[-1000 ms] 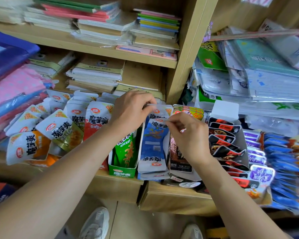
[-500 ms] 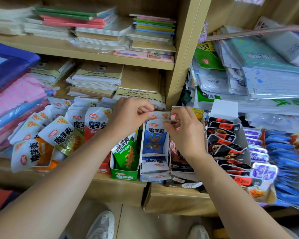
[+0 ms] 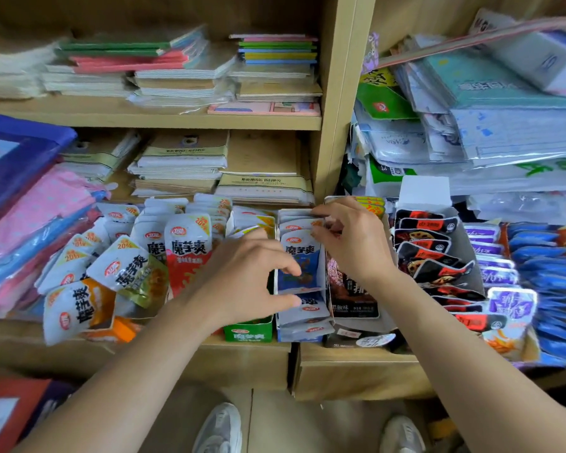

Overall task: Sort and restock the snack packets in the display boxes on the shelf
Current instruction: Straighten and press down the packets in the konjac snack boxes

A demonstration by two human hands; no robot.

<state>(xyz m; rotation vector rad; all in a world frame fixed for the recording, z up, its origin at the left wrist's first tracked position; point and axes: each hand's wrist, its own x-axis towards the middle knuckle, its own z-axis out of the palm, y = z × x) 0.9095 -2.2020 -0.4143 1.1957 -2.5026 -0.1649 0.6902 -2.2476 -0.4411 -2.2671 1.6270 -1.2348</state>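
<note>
Shoes (image 3: pixel 219 429): ours, on the floor below the shelf.
Left hand (image 3: pixel 242 282): our thumb and forefinger pinch the blue packet (image 3: pixel 303 256) at its lower edge.
Blue packet: upright in its row, between green box (image 3: pixel 248 335) and dark packet (image 3: pixel 353 289).
Right hand (image 3: pixel 353 243): our curled fingers grip the blue packet's top corner.
Notebooks (image 3: pixel 183 161): stacked behind.

Snack packets (image 3: pixel 299 263) in display boxes (image 3: pixel 247 333), notebooks (image 3: pixel 180 161) behind
</note>
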